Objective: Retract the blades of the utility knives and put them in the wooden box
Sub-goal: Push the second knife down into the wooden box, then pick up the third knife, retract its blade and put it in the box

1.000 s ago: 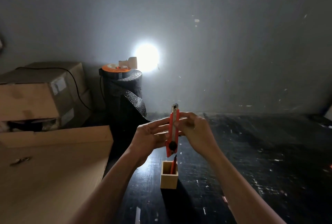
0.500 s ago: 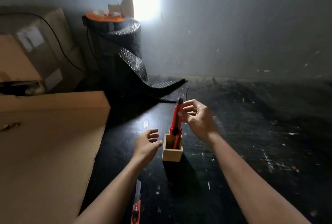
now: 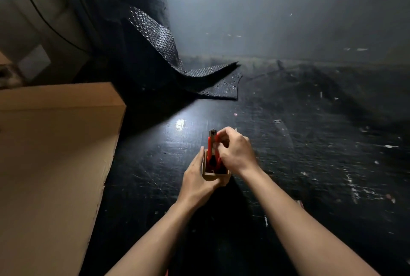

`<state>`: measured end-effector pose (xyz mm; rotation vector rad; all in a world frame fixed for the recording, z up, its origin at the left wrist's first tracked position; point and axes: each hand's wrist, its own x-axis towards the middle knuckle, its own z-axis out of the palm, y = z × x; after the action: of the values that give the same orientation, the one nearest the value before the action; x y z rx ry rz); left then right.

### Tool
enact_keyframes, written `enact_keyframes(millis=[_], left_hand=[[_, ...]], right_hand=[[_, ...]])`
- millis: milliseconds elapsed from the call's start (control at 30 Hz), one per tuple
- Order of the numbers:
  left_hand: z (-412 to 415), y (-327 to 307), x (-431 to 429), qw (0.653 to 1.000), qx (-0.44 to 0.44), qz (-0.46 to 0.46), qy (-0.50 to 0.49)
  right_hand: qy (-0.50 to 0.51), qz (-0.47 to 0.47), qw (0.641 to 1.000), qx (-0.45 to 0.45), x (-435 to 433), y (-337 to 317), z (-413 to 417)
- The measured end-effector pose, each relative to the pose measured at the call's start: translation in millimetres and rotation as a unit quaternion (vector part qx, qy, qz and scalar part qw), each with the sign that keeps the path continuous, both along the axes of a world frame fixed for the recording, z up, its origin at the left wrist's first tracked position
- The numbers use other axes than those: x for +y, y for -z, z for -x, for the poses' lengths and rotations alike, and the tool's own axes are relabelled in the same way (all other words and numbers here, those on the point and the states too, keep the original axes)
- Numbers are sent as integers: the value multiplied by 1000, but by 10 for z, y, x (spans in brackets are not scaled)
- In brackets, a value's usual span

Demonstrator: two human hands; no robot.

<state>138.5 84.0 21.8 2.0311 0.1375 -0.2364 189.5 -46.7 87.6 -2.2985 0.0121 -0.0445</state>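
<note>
A small wooden box (image 3: 214, 176) stands on the dark table in front of me. A red utility knife (image 3: 211, 145) stands upright in it, its metal tip at the top with no blade showing. My right hand (image 3: 235, 151) pinches the knife's upper part from the right. Another red knife sits lower inside the box, mostly hidden. My left hand (image 3: 197, 178) wraps the box's left side and front, thumb along its left wall.
A large cardboard box (image 3: 51, 165) fills the left side, close to my left forearm. A roll of black bubble wrap (image 3: 153, 38) stands at the back, its loose end lying on the black scratched table (image 3: 310, 142). A grey wall rises behind.
The knife went down from mid-air into the wooden box, guided by my right hand. My left hand let go of it and took hold of the box. My view tilted downward.
</note>
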Motion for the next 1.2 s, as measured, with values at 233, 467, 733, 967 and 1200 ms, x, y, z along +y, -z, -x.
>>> enact_keyframes(millis=[233,467,733,967,1200], left_hand=[[-16,59,-8,1000,-2,12,-7],[-29,63,-16,1000,12,8,-13],[175,-113,222,999,5,-42,-15],[961,-175,812,994,6,-62,-93],[1583,-2,1183,983,85,-106,-120]], right_hand=[[-36,49,998,-10,88,48,-33],[-48,82,995,15,65,62,34],[33,64,996,-53,-21,-127,253],[0,25,997,69,275,-41,946],[-85,47,975,202,852,478,1720]])
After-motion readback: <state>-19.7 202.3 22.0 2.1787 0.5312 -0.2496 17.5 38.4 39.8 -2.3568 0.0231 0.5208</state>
